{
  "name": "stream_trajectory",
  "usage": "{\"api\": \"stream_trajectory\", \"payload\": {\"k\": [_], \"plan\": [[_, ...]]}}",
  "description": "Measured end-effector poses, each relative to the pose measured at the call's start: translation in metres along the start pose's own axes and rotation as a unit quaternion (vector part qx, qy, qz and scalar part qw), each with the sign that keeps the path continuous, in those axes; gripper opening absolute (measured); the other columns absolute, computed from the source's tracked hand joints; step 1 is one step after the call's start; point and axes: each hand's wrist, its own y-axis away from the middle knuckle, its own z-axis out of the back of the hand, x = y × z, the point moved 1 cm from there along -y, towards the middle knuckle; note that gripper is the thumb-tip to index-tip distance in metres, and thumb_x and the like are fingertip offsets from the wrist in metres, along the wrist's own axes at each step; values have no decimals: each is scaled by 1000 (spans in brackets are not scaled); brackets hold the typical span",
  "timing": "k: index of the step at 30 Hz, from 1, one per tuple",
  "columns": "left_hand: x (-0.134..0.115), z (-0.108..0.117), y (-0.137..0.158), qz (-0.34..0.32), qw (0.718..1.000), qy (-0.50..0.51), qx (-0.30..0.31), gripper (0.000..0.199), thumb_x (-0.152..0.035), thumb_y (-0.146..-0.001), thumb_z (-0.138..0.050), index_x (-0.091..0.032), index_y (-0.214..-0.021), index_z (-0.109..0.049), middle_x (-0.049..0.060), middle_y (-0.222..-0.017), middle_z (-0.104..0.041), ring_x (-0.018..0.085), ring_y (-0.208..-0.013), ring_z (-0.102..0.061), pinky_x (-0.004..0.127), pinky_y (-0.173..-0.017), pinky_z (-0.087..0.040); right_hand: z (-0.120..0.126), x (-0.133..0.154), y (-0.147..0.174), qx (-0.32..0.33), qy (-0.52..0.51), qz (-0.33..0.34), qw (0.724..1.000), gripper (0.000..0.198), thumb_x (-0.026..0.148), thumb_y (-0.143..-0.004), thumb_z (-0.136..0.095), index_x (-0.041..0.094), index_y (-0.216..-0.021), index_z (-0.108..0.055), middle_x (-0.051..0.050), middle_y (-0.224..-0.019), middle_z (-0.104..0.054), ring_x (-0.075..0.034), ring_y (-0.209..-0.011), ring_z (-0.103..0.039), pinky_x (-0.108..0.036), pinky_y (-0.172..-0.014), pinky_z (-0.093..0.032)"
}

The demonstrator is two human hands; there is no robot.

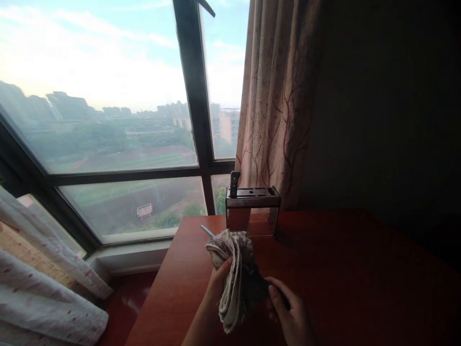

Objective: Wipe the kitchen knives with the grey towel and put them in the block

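My left hand (222, 274) is closed around a folded, patterned cloth (232, 250), which hangs down in thick layers. My right hand (288, 307) grips the dark handle of what looks like a broad kitchen knife (258, 286). The cloth lies against the knife's dark blade and hides much of it. Beyond the cloth, the end of a thin, pale metallic rod (206, 230) pokes out to the upper left; the rest of it is hidden. Both hands are above the near part of the reddish wooden table (173, 283).
A clear-sided knife block (257, 192) stands at the table's far edge, with one black-handled knife (234, 182) upright in its left slot. Behind it hang a curtain (273, 96) and a large window (108, 120). Another curtain (46, 298) is at the lower left.
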Motion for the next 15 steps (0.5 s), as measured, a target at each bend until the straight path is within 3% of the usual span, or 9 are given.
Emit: {"api": "stream_trajectory", "payload": {"k": [3, 5, 10, 15], "plan": [[6, -1, -2, -24, 999, -38, 7, 42, -30, -63, -84, -13, -99, -69, 8, -75, -75, 31, -79, -71, 38, -73, -55, 1, 6, -5, 32, 113, 104, 988, 49, 58, -86, -53, 17, -106, -73, -12, -95, -75, -25, -79, -71, -29, -69, -58], [9, 0, -2, -44, 997, -60, 13, 46, -32, -62, -84, -13, -101, -69, 7, -72, -75, 29, -71, -72, 37, -71, -55, 1, 11, -8, 50, 181, 177, 966, 39, 49, -90, -53, 20, -107, -72, -12, -107, -74, -26, -96, -70, -31, -86, -55], [10, 1, -4, -77, 995, -68, 10, 50, -33, -60, -84, -14, -103, -67, 6, -70, -74, 24, -58, -70, 33, -61, -55, -3, 14, -11, 74, 284, 253, 922, 37, 41, -93, -49, 19, -117, -68, -12, -101, -75, -25, -89, -72, -32, -85, -57], [-2, 2, -4, -80, 996, -41, -14, 39, -30, -61, -83, -14, -93, -68, 4, -68, -74, 23, -57, -70, 32, -60, -56, -3, 7, -7, 111, 275, 256, 920, 36, 37, -95, -46, 20, -121, -65, -10, -109, -73, -24, -97, -71, -30, -86, -56]]}}
